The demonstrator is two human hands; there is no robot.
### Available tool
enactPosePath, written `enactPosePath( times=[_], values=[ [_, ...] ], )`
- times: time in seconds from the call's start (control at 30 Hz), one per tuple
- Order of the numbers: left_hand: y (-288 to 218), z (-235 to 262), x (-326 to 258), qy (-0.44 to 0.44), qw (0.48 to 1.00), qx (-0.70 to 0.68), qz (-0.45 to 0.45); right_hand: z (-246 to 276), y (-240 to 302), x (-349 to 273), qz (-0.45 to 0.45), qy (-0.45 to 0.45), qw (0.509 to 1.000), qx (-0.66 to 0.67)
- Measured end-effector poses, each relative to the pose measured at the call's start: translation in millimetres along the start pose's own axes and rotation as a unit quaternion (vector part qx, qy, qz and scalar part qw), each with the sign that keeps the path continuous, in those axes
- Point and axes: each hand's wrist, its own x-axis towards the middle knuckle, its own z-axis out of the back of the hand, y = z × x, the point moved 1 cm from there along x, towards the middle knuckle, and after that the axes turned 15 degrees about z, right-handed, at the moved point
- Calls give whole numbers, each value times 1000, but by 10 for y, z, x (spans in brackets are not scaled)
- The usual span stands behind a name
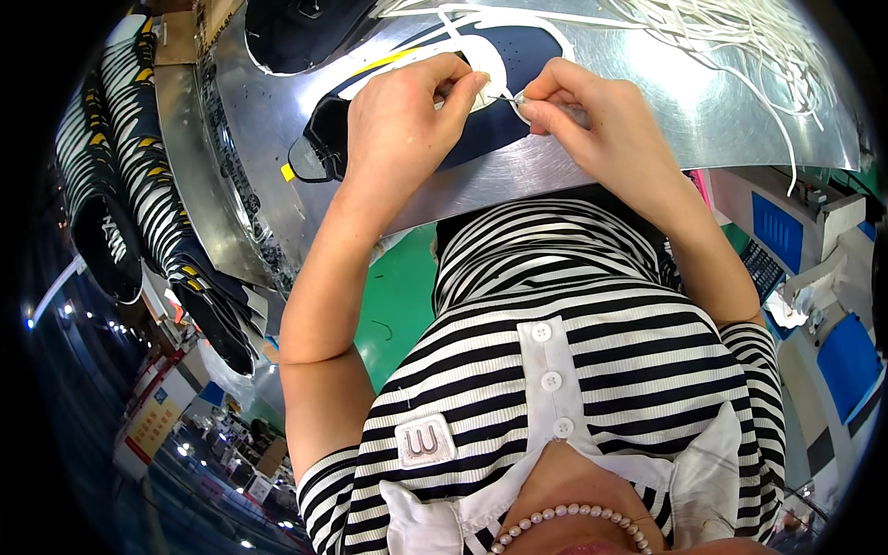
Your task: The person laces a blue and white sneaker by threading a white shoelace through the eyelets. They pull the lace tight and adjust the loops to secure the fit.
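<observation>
A navy shoe upper [541,46] with white and yellow trim lies on the metal table in front of me, its black heel collar toward the left. My left hand [402,120] rests over it, thumb and forefinger pinched together at the white eyelet part [488,63]. Close on the right, my right hand [601,116] pinches a small tool with a thin dark tip [504,97]. That tip points left, to the edge of the eyelet part near my left fingertips. The tool's handle is mostly hidden in my fingers. A white lace [450,30] runs over the upper's far side.
A loose heap of white laces [712,42] spreads over the table's far right, one end hanging off the edge. Another dark shoe upper [301,32] lies at the far left. Beyond the metal table's [259,166] left edge, shoe uppers stand stacked in long rows [153,157].
</observation>
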Motion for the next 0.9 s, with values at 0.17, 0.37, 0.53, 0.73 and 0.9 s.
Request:
enactPosePath(
  times=[0.17, 0.37, 0.53, 0.73, 0.9],
  values=[
    [56, 56, -5, 77, 995, -62, -24, -12, 17, 62, -23, 44, 997, -52],
    [35, -22, -152, 22, 994, -18, -107, -338, -24, 124, -11, 1, 996, -90],
    [104, 79, -393, -129, 952, 134, -244, 120, 200, -117, -15, 44, 998, -40],
    [240, 28, -401, -194, 897, 109, -381, 704, -66, 216, -56, -55, 994, 79],
    [344, 333, -156, 20, 994, -66, -86, 349, -52, 271, -44, -83, 995, -20]
  ],
)
